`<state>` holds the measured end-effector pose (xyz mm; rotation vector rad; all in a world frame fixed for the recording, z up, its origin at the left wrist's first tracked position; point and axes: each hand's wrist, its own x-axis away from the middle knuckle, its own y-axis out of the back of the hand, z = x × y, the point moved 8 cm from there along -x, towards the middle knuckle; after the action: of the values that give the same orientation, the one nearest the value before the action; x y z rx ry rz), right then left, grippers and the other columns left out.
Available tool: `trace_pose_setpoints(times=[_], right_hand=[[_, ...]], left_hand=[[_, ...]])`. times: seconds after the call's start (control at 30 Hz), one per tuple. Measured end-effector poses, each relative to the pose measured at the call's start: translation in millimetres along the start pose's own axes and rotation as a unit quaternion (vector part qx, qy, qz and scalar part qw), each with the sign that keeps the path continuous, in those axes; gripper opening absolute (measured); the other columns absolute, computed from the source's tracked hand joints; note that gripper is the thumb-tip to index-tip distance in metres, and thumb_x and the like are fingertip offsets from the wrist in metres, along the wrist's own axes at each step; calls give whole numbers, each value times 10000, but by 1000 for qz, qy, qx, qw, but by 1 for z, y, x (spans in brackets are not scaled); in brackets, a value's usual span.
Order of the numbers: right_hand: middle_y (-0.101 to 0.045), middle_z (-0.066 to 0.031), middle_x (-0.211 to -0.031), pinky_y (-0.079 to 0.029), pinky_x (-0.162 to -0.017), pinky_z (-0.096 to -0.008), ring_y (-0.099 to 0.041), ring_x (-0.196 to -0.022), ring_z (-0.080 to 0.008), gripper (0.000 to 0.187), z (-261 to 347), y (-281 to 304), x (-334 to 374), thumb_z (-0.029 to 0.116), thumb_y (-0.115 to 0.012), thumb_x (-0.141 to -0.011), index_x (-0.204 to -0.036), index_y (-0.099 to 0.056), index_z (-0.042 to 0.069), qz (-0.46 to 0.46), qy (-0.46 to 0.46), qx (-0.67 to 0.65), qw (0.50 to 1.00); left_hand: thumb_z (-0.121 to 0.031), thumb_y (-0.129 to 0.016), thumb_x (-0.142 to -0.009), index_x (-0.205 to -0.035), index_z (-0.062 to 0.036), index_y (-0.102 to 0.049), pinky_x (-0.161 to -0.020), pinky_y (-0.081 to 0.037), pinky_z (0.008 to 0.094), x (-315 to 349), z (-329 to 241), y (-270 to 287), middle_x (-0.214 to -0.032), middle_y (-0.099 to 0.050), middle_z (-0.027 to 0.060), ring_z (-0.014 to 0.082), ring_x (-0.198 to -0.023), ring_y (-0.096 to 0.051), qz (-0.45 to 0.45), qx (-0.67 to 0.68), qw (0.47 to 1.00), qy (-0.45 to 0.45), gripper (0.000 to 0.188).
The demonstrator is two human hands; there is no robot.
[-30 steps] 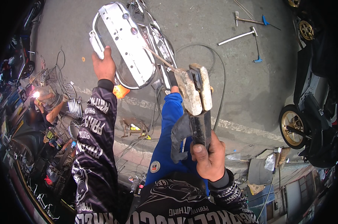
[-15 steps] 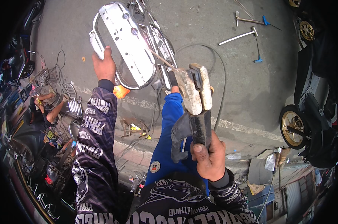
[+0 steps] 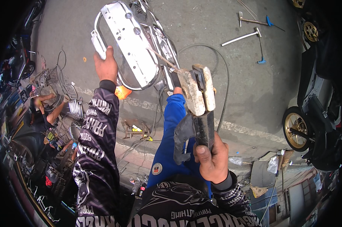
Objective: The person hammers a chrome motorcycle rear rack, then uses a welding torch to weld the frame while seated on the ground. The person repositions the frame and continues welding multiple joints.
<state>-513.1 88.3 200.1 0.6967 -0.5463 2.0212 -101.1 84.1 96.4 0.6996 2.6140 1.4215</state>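
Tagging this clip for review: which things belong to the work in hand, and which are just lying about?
Apparently in the work:
welding electrode holder, in the right hand
thin rod, running from it toward the frame
silver metal frame, gripped by the left hand

Just about, untouched:
white-handled hammer
brown-handled hammer
gold-wheeled motorcycle

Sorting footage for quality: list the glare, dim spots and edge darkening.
Head view: glare washes out much of the metal rack; head view: clutter at left looks dim; head view: the black motorcycle at right fades into the fisheye's dark rim.
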Motion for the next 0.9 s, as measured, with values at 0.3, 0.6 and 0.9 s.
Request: trace_pose_setpoints(times=[0.3, 0.6, 0.9], right_hand=[[-662, -149, -709, -507, -623, -354, -696, -656, -287, 320, -1, -2, 0, 276, -670, -962, -1082, -599, -11, 2, -10, 4, 1000], [-671, -143, -712, -510, -621, -348, -701, -652, -282, 304, 0, 0, 0, 264, -666, -965, -1090, -601, -5, -5, -2, 9, 1000], [-677, -153, -716, -507, -607, -342, -707, -646, -288, 317, -5, -1, -1, 270, -670, -964, -1098, -600, -8, 3, 0, 14, 1000]], left_hand=[[-382, -634, -916, -1327, 75, -511, -1007, -426, 404, 0, -4, 1, -1256, -624, 270, 389, -1184, -595, -4, -10, 1000, -24, 627], [-392, -628, -912, -1340, 81, -499, -1025, -412, 401, 3, -5, 0, -1276, -614, 271, 396, -1198, -583, -1, -5, 1000, -4, 652], [-390, -629, -912, -1341, 74, -501, -1023, -413, 411, 1, -4, 1, -1273, -617, 269, 397, -1201, -583, -2, -10, 1000, -6, 645]])
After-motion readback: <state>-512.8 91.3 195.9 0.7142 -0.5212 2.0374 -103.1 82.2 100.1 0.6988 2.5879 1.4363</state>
